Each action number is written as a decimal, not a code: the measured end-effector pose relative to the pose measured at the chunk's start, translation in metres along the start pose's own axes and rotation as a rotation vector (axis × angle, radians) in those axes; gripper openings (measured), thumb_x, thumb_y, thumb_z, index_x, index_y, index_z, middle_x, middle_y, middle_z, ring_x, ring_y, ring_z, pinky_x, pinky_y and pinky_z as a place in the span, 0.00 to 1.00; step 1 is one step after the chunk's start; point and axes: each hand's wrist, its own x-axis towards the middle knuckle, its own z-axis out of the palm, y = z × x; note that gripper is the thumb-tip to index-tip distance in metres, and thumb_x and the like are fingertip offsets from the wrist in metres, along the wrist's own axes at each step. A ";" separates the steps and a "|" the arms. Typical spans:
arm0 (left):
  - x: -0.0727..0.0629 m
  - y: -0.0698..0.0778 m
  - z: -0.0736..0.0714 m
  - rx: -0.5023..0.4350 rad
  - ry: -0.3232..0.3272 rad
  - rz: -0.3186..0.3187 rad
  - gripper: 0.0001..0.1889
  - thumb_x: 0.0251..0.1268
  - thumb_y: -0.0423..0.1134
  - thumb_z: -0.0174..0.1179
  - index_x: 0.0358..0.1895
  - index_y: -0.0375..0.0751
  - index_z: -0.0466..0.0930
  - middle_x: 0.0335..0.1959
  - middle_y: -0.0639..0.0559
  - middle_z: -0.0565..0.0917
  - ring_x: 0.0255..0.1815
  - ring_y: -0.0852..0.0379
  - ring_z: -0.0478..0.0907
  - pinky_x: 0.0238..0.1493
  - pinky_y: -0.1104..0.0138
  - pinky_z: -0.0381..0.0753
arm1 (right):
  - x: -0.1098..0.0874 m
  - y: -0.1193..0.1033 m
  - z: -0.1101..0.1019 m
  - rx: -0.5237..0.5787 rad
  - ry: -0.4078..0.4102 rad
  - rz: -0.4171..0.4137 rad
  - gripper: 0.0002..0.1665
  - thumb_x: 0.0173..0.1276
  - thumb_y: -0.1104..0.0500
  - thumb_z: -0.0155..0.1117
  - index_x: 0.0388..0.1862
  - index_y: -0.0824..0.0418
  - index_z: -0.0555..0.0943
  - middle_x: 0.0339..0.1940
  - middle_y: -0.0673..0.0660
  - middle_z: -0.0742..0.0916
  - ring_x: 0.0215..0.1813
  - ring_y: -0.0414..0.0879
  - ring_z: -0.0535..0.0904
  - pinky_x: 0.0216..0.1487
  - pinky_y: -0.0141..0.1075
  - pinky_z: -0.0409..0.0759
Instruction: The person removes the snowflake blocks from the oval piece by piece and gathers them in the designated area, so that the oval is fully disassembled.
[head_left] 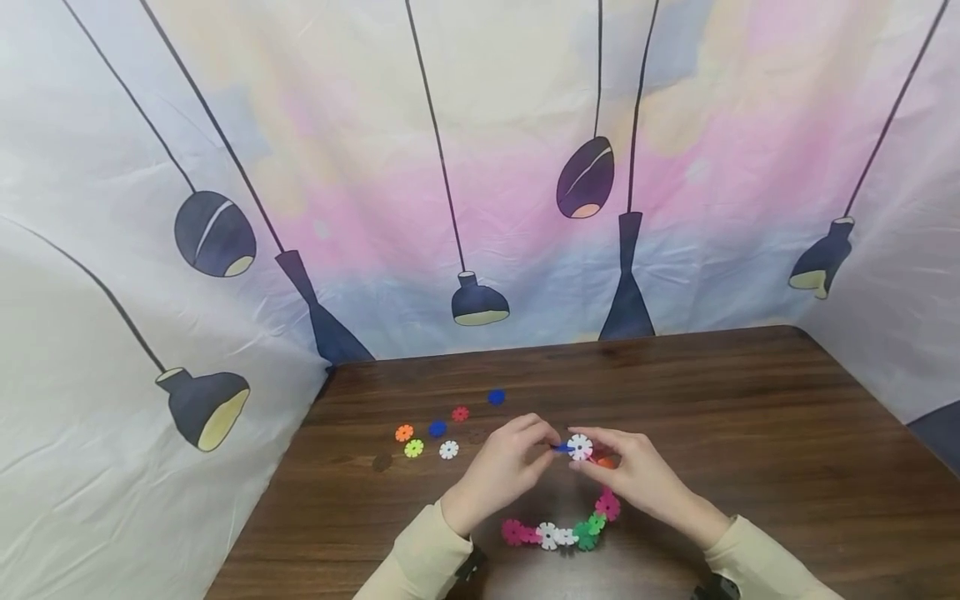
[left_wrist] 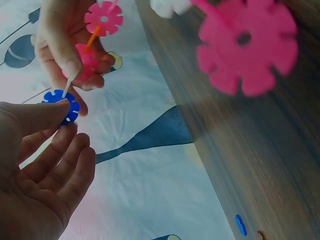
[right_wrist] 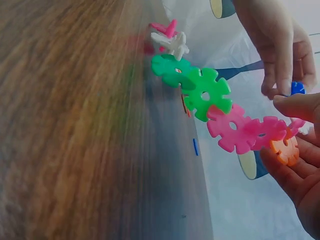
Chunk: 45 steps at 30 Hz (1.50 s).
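Observation:
My left hand (head_left: 504, 465) pinches a blue notched flower disc (left_wrist: 72, 108) between thumb and fingers. Against it sits a white notched disc (head_left: 580, 447), which my right hand (head_left: 647, 473) grips at the end of a linked chain of such discs. From there the chain runs through an orange disc (right_wrist: 285, 150), pink discs (right_wrist: 233, 128), a light green disc (right_wrist: 206, 94), a darker green disc (right_wrist: 171, 70) and white ones (head_left: 547, 536). Its far end is a pink disc (head_left: 513, 532). In the left wrist view the blue and white discs meet edge to edge; how deeply they interlock I cannot tell.
Loose discs lie on the brown wooden table (head_left: 712, 400) left of the hands: orange (head_left: 404, 432), yellow-green (head_left: 414, 448), white (head_left: 448, 450), red (head_left: 461, 413), and two blue, one nearer (head_left: 437, 428) and one farther back (head_left: 497, 397). A lamp-printed curtain (head_left: 525, 242) hangs behind.

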 end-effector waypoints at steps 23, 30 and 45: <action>-0.008 -0.004 -0.001 0.210 0.051 0.220 0.03 0.66 0.33 0.68 0.39 0.42 0.84 0.34 0.57 0.79 0.34 0.63 0.74 0.37 0.72 0.78 | -0.001 -0.005 0.005 0.010 0.082 -0.132 0.28 0.54 0.62 0.81 0.56 0.57 0.85 0.43 0.50 0.90 0.35 0.33 0.81 0.37 0.24 0.79; -0.009 -0.007 -0.002 0.245 0.068 0.269 0.03 0.65 0.33 0.68 0.39 0.43 0.84 0.34 0.57 0.80 0.35 0.62 0.77 0.40 0.72 0.79 | 0.000 -0.004 0.006 0.012 0.090 -0.157 0.28 0.54 0.62 0.81 0.56 0.57 0.85 0.40 0.48 0.90 0.32 0.32 0.78 0.34 0.23 0.76; -0.010 -0.005 0.003 0.278 0.177 0.326 0.03 0.64 0.33 0.68 0.35 0.45 0.83 0.30 0.59 0.80 0.31 0.64 0.75 0.37 0.75 0.76 | -0.003 -0.005 0.006 0.010 0.122 -0.144 0.29 0.49 0.64 0.83 0.53 0.58 0.86 0.40 0.51 0.91 0.34 0.33 0.81 0.35 0.23 0.78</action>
